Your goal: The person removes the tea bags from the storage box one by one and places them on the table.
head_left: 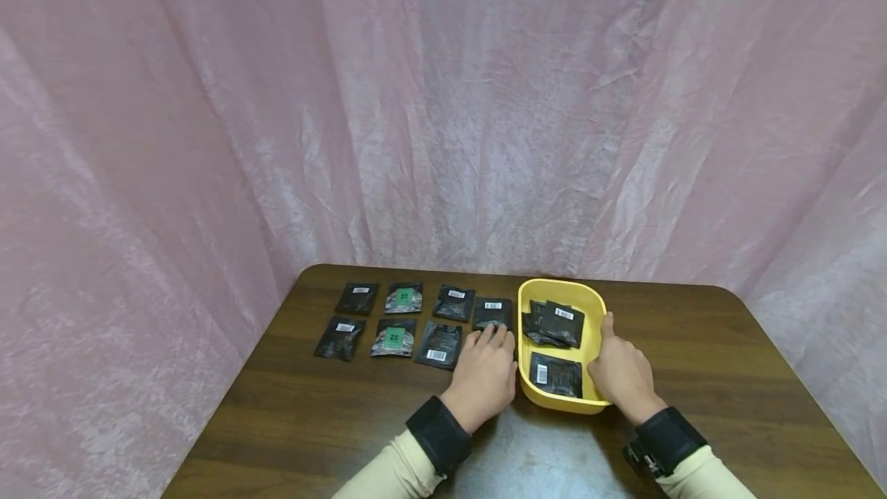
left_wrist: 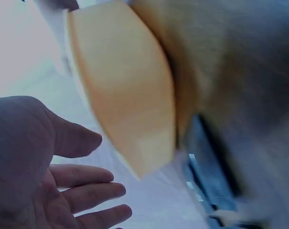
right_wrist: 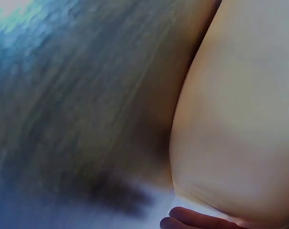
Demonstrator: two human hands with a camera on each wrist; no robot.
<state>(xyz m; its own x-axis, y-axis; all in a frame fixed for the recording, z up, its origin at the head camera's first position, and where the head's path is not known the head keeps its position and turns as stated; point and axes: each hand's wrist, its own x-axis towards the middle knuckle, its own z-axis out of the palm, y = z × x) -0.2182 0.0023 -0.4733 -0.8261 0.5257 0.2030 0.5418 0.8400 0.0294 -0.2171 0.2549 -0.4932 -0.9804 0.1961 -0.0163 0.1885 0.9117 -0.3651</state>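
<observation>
A yellow bin (head_left: 561, 402) with several black packets inside stands right of centre in the head view. My right hand (head_left: 624, 376) grips its right wall, thumb at the rim; in the right wrist view, fingertips (right_wrist: 197, 220) show by the lower end of the bin wall (right_wrist: 235, 114). My left hand (head_left: 483, 376) is left of the bin, fingers extended at the near edge of a black packet (head_left: 493, 313); whether they touch it is unclear. The left wrist view shows this hand (left_wrist: 54, 167) with loose, parted fingers and nothing in the palm, beside the bin (left_wrist: 130, 90).
Left of the bin, black packets (head_left: 440, 344) lie in two rows on the brown wooden table (head_left: 291, 422), two of them with green labels (head_left: 393, 338). A pink curtain (head_left: 443, 114) hangs behind the table's far edge.
</observation>
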